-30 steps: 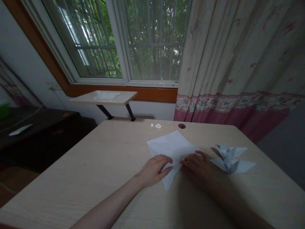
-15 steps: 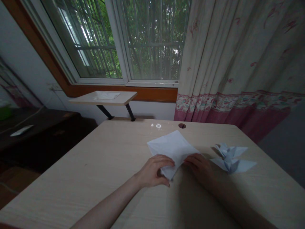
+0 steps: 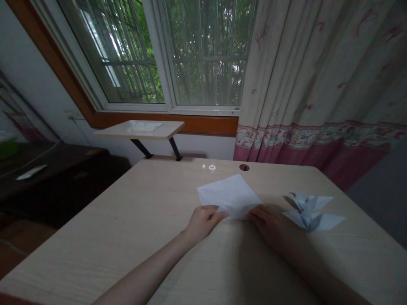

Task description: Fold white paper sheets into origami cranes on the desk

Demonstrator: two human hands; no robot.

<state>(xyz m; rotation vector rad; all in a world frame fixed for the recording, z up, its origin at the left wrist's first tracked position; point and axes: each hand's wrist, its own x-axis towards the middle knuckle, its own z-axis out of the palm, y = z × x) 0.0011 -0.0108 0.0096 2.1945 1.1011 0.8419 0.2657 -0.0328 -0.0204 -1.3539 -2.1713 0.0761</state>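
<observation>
We have a sheet of thin white paper (image 3: 229, 197) lying flat on a pale, fine-grained wooden desk (image 3: 104, 241), its crisp straight edges forming a rough, angular shape (a faint crease seems to cross it). Our left hand (image 3: 202, 223) sits at the sheet's near edge, fingers closed together and lightly curled, their tips on the paper. Our right hand (image 3: 263, 222) sits at the same edge further right, fingers close together and bent down onto the sheet. We cannot tell whether either hand is pinching the paper or only pressing it.

Just right of the right hand, beyond the sheet, lies a folded paper crane (image 3: 310, 214), its pale, sharply pointed wings spread flat. Beyond the sheet, a small round grommet hole (image 3: 244, 167) pierces the desk. Further back stands a narrow shelf (image 3: 159, 132) with a pale folded paper on top, and past the sheet hangs a cream curtain (image 3: 302, 76) with a pink floral hem, beside a barred window (image 3: 203, 55).
</observation>
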